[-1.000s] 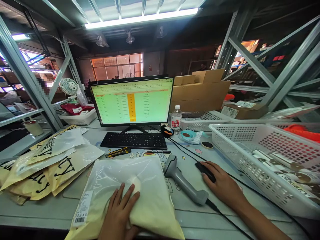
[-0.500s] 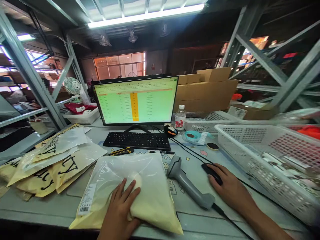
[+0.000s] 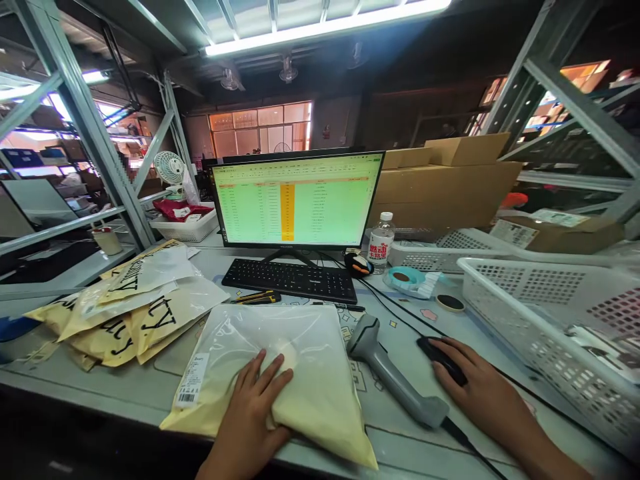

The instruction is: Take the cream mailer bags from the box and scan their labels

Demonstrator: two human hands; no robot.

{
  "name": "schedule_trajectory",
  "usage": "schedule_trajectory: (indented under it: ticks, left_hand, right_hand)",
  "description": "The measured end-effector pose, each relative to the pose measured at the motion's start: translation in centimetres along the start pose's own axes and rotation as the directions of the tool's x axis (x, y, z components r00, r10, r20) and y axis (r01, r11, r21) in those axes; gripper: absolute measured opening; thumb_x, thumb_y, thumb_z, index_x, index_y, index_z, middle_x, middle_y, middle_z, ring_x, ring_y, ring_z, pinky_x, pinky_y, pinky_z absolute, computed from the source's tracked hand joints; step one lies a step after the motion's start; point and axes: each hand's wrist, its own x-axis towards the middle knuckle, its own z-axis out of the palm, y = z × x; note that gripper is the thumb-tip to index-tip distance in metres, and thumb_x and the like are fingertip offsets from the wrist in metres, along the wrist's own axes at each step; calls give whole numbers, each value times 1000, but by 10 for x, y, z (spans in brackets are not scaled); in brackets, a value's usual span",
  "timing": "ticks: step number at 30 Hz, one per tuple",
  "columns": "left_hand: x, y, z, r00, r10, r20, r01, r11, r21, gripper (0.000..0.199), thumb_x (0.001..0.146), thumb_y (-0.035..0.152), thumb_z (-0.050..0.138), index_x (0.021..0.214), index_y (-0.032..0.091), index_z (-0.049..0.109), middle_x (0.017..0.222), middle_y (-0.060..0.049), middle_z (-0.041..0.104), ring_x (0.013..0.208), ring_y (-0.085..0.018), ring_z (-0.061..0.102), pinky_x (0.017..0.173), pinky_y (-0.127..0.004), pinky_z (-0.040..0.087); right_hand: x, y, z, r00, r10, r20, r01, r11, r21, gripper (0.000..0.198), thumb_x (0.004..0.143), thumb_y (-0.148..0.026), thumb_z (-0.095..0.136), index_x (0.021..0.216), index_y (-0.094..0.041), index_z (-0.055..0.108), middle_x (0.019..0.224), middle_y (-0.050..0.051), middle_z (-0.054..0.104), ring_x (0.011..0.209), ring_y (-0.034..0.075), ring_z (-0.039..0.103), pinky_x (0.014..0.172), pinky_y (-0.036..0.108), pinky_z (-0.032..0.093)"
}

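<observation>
My left hand (image 3: pixel 257 403) lies flat with fingers spread on a plastic packaging bag (image 3: pixel 320 380), clear above and yellowish below. A white barcode label (image 3: pixel 193 380) is stuck on the bag's left side. My right hand (image 3: pixel 475 380) rests over a black computer mouse (image 3: pixel 443 360), fingers curved round it. Between the two hands a grey barcode scanner (image 3: pixel 395 377) lies on the desk, its cable running toward the front edge. Behind the bag stand a black keyboard (image 3: pixel 290 280) and a lit monitor (image 3: pixel 320 207) showing a spreadsheet with an orange column.
Several yellowish printed bags (image 3: pixel 145 313) are piled at left. A yellow-black utility knife (image 3: pixel 257 297) and a pen (image 3: pixel 340 307) lie before the keyboard. To the right are a bottle (image 3: pixel 381 243), a tape roll (image 3: pixel 407 280), a white basket (image 3: pixel 510 320) and cardboard boxes (image 3: pixel 445 190).
My view has turned slightly left, so the desk and its things appear shifted to the right. Both hands keep their places on the bag and the mouse.
</observation>
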Motion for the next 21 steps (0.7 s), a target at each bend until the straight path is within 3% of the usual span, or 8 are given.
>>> schedule_trajectory:
  ticks: [4,14,19,21]
  left_hand:
    - [-2,-1,4,997,38,-64,-34,998,60,90,70,10,76,155,28,54,167,-5,45,158,-39,32,122,-61,40]
    - [-1,-3,-1,990,122,-64,-108,977,184,88,73,11,73,156,28,52,167,-4,45,156,-39,37,116,-55,48]
    - [1,1,-20,986,152,64,-164,951,262,91,70,7,74,155,34,54,167,0,45,150,-37,48,114,-52,51]
    - [6,5,-35,972,172,162,-210,944,255,88,72,15,80,154,34,55,164,-2,49,145,-39,54,110,-52,55]
  right_hand:
    - [0,-7,-3,999,44,1,-44,999,-16,53,98,-54,42,129,-24,72,138,11,69,115,31,72,94,50,64]
    - [-4,-15,-6,999,53,-2,-53,999,-11,48,100,-49,43,132,-25,71,141,10,67,122,30,69,101,48,62]
    - [-5,-16,-8,999,32,-5,-32,999,-20,46,101,-49,45,131,-26,71,142,8,67,122,28,69,102,45,61]
    - [-5,-16,-9,1000,23,-8,-23,999,-22,45,101,-48,45,131,-26,71,142,8,67,122,27,69,102,44,61]
